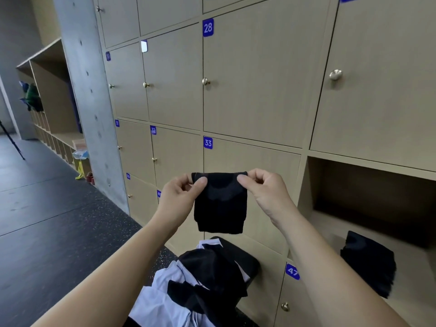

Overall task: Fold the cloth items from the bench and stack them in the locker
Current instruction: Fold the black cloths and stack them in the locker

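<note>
Where the upper left of the frame falls away down the room, an open wooden shelf unit [53,90] stands against the wall with some green and blue items hanging in it, too small to tell apart. Below it the dark floor [47,220] fills the lower left. Next comes a bare concrete pillar [87,90], and from there the wall of pale wooden locker doors [254,79] runs to the right edge, with blue number plates reading 28 [207,27] and 33 [207,143].

At the centre, the left hand [181,193] is raised with its thumb and curled forefinger pinching the top left corner of a black cloth [220,208]. The cloth hangs flat between the two hands as a small upright rectangle (it looks doubled over along its top edge), in front of door 33 and touching nothing below. The right hand [263,187] mirrors the left, pinching the top right corner with its other fingers curled in.

Directly beneath the held cloth, at the bottom centre, lies a loose pile of black and white cloth items [200,279]; what it rests on is mostly hidden by the pile itself. Just right of it is a plate marked 47 [292,271].

At the right edge, one open locker [377,185] has no door showing. On its floor, lower right of the frame and well apart from both hands, sits a folded black stack [370,260].
</note>
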Tool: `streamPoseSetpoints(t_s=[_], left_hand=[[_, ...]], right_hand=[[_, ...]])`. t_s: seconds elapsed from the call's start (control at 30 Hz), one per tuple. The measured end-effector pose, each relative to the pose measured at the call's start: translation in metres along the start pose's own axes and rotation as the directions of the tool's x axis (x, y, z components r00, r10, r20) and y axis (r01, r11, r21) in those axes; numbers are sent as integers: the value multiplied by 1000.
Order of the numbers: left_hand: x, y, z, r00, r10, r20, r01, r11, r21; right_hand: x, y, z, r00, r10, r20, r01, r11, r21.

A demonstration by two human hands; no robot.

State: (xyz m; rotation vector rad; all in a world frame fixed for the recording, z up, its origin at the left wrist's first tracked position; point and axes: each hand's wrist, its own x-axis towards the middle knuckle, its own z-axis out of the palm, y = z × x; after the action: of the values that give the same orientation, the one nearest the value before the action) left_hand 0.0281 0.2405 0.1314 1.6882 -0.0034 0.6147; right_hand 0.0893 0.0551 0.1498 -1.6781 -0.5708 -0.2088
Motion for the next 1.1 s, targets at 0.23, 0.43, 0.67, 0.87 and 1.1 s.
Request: streamPoseSetpoints(t_s=[0.23, 0.43, 0.67, 0.87, 1.1], left_hand=[[21, 21, 9, 999, -28, 26, 30, 996, -79], [33, 18, 20, 995, -93, -47, 87, 989, -120], [24, -6, 25, 994, -108, -19, 106, 989, -106], [13, -26, 33, 977, -212, -19, 208, 969, -132], [19, -22, 45, 923, -215, 319, 140, 960, 242]], right_hand=[[26, -20, -4, 998, 10, -58, -5, 997, 74], [43, -11, -4, 994, 37, -107, -36, 999, 11], [33, 18, -7, 991, 79, -108, -87, 993, -74], [18, 42, -11, 995, 61, -76, -72, 986, -153], [1, 51, -18, 993, 115, 25, -110, 982, -155]])
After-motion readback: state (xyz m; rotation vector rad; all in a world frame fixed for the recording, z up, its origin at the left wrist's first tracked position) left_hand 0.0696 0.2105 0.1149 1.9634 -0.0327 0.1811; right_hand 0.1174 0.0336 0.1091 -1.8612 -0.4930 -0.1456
